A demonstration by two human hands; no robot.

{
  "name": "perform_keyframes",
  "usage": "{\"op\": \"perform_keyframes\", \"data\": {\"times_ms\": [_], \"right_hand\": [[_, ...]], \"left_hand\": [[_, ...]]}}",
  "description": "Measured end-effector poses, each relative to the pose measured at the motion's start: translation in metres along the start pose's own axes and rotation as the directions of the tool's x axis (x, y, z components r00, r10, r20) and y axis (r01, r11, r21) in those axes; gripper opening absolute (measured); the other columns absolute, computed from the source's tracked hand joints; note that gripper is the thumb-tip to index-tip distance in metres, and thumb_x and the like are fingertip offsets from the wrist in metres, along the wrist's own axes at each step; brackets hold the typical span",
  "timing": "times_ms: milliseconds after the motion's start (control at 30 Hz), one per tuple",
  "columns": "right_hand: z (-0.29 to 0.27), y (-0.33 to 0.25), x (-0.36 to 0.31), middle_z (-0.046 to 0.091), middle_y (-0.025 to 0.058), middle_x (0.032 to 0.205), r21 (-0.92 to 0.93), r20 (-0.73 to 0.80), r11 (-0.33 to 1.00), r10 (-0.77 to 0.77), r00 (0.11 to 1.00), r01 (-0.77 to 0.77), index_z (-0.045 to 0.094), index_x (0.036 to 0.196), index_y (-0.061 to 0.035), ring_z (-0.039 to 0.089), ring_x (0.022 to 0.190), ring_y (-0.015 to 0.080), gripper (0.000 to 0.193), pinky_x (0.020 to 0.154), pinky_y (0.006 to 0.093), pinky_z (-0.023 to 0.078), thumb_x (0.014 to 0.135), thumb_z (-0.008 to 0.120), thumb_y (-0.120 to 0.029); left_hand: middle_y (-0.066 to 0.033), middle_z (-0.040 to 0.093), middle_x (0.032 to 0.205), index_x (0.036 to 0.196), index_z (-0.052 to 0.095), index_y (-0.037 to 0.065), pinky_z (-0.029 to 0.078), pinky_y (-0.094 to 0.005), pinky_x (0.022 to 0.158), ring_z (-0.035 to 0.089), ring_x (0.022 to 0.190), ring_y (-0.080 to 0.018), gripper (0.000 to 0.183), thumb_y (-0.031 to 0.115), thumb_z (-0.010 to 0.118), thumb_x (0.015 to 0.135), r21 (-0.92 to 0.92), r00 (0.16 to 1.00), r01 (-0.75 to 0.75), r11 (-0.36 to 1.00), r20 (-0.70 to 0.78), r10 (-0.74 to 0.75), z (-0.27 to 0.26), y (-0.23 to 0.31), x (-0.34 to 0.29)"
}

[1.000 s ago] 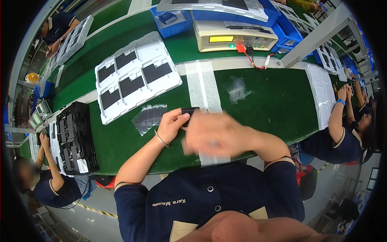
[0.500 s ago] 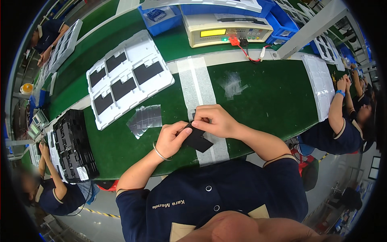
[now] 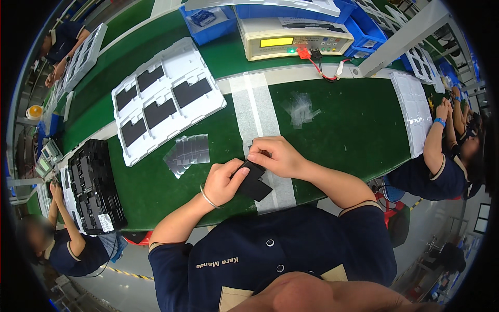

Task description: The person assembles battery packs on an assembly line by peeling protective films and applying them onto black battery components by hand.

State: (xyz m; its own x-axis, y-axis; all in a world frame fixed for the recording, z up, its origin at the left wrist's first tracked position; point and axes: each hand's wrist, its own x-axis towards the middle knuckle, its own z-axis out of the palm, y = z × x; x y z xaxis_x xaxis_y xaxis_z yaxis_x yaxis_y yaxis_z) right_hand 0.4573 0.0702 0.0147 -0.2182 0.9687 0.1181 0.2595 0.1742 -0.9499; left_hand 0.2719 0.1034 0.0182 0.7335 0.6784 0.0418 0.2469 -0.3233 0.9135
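Observation:
A flat black piece with a notched edge (image 3: 254, 188) is held at the table's near edge, over a pale strip. My left hand (image 3: 223, 182) grips its left side, thumb on top and fingers curled. My right hand (image 3: 278, 156) pinches at its upper end; the fingertips hide what exactly they hold there. Left of my hands lie overlapping clear film sheets (image 3: 191, 151). Beyond them, a white tray (image 3: 165, 117) carries several similar black pieces in its compartments.
Right of the strip is a small heap of clear film scraps (image 3: 301, 110). At the back stand a cream meter (image 3: 254, 50) with red and black leads and a blue bin (image 3: 215, 32). Stacked black trays (image 3: 93, 182) stand left. Co-workers sit at both sides; a metal post (image 3: 403, 41) rises back right.
The black piece has tilted slightly in my hands, its free end now a little lower. Both hands keep their hold and have hardly moved.

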Motion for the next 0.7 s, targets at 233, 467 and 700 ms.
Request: {"op": "perform_keyframes", "data": {"times_ms": [233,467,700], "right_hand": [[0.0066,0.0039,0.0036,0.049,0.0053,0.062,-0.014,-0.039,0.997,0.071,0.997,-0.072,0.049,0.071,-0.0009,0.044,0.056,0.0142,0.017,0.051,0.0274,0.036,0.082,0.055,-0.012],[0.0023,0.0037,0.0036,0.051,0.0085,0.061,-0.045,0.029,0.999,0.018,0.999,-0.017,0.05,0.071,-0.0017,0.049,0.055,0.021,0.018,0.051,0.0308,0.037,0.08,0.057,-0.016],[0.0012,0.0058,0.0004,0.051,0.0062,0.065,-0.1,0.003,0.994,-0.048,0.999,0.048,0.051,0.072,-0.0012,0.048,0.055,0.0198,0.016,0.051,0.0298,0.038,0.079,0.058,-0.013]], "left_hand": [[-0.0151,0.051,0.056,0.078,0.056,-0.001,0.038,-0.03,0.044,0.051,0.046,-0.0266,0.014,0.012,0.054,0.081,-0.011,0.998,0.043,0.999,-0.055,-0.043,0.0039,-0.0044,0.0019],[-0.0156,0.047,0.053,0.076,0.054,-0.001,0.035,-0.0325,0.042,0.048,0.043,-0.0283,0.015,0.012,0.054,0.081,0.062,0.999,-0.011,0.998,-0.041,0.014,0.0038,-0.0031,0.0011],[-0.0148,0.047,0.053,0.076,0.054,-0.001,0.035,-0.0313,0.042,0.048,0.042,-0.0265,0.014,0.012,0.055,0.081,0.027,1.0,0.012,1.0,0.011,-0.012,0.0028,-0.0042,0.0042]]}}
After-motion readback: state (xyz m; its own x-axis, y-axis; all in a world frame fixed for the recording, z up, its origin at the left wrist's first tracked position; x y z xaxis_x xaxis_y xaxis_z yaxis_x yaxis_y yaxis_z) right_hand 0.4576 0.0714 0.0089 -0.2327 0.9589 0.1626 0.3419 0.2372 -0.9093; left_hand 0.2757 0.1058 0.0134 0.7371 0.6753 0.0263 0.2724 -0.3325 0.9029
